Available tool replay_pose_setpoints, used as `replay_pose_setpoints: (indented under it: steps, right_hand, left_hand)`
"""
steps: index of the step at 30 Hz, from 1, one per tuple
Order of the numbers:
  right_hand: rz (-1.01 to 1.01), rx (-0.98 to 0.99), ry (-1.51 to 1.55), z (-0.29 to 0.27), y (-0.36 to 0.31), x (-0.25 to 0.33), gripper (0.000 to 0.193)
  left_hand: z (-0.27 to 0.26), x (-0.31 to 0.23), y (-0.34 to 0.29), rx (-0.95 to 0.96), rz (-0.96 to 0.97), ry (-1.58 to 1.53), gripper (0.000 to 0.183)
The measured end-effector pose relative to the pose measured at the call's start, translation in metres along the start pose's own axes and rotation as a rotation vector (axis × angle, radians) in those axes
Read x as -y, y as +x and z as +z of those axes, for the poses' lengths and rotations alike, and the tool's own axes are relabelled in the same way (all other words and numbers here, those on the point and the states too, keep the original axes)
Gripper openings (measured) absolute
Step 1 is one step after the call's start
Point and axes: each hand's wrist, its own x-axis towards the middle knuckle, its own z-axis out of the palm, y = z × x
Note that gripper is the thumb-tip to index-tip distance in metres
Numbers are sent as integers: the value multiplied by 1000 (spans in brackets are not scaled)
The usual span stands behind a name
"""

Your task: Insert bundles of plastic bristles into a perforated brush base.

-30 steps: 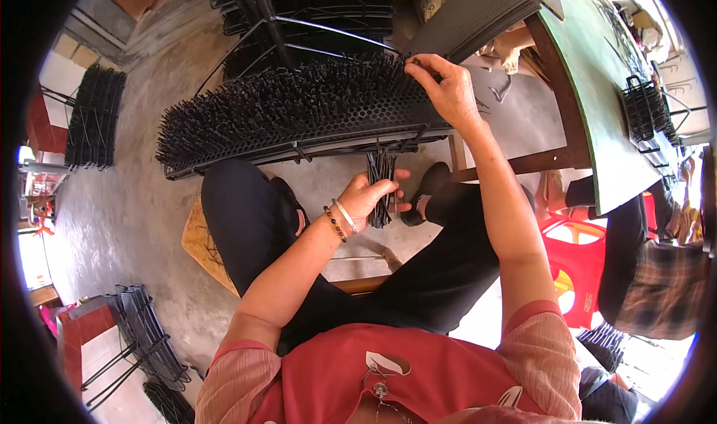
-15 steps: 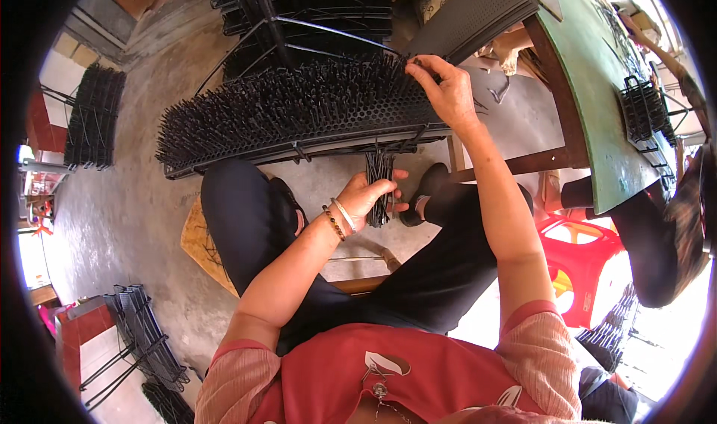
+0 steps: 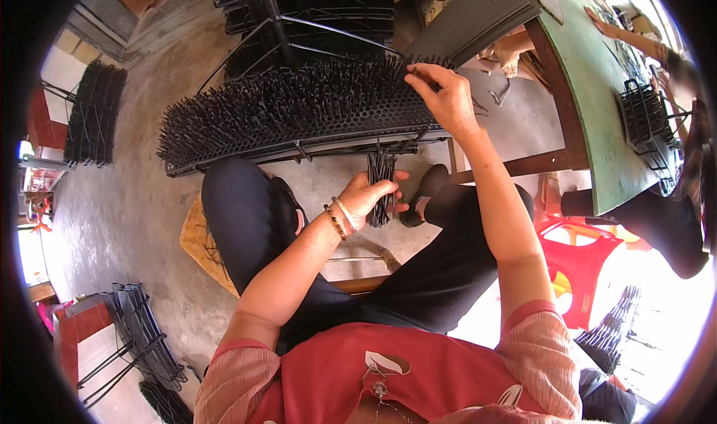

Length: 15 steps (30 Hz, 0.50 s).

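Observation:
My left hand is wrapped round a bundle of thin black sticks, held upright between my knees with the thumb across it. In front of my legs lies a long black perforated tray, its holes filled with a dense mass of standing black sticks. At the right end of this tray, my right hand has its thumb and forefinger pinched together among the stick tops. Whatever is between those fingertips is too small to make out. A strip of bare holes runs along the tray's near right side.
Behind the tray stands a black metal rack with more loaded trays. Flat perforated plates lean against a green table on the right. A red plastic stool is beside me. Another person's arm reaches over the table.
My right hand has shifted very slightly at the tray's right end. The left hand keeps its bundle in place. At far right, the other person's arm has reached onto the table and their leg has moved.

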Motion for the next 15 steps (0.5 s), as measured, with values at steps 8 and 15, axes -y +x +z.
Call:
replay_pose_setpoints:
  steps: [8, 15]
  right_hand:
    - [-156, 21, -86, 6, 0, -5, 18]
    - [-176, -9, -205, 5, 3, -5, 15]
  left_hand:
    - [-3, 2, 0, 22, 20, 2, 27]
    - [0, 3, -1, 53, 0, 39, 28]
